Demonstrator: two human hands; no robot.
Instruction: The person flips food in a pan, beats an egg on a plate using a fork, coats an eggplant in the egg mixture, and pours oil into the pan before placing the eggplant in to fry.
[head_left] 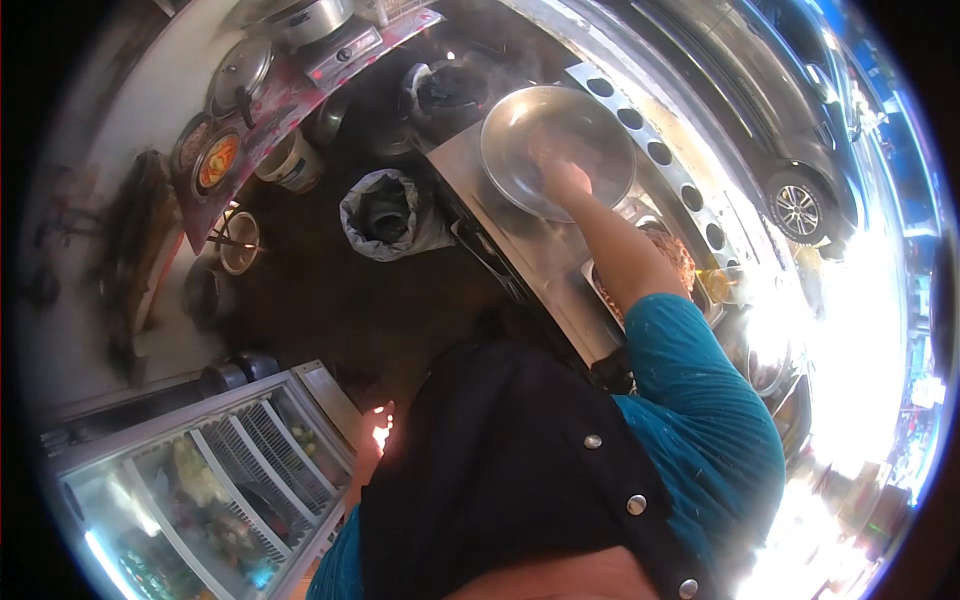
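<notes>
The right hand (565, 180) is inside the large, round, silver metal bowl (510, 155), reaching in over its lower right rim, with the forearm slanting up from a teal sleeve (690, 370). The fingers are blurred against a reddish patch in the bowl; whether they are apart, together or clamped on anything cannot be told. The bowl lies directly beneath and around this hand, at the far end of the long, flat, stainless-steel desk (560, 275). A rectangular metal tray (592, 282) of reddish-brown food (682, 258) sits on the same desk, nearer the body and partly covered by the forearm. Beside the bowl, on its outer side, runs a pale metal strip with round dark holes (675, 175). The left hand (381, 428) hangs low at the person's left side, well apart from the bowl and near the white-framed glass display cabinet (190, 418); sunlight falls on it, and its finger state cannot be told. A bin lined with a grey plastic bag (428, 225) stands on the dark floor (330, 310), to the left of the desk. Farther left, a red-patterned table (290, 100) carries a lidded metal pot (243, 72) and a round dish of orange and yellow food (217, 160).
</notes>
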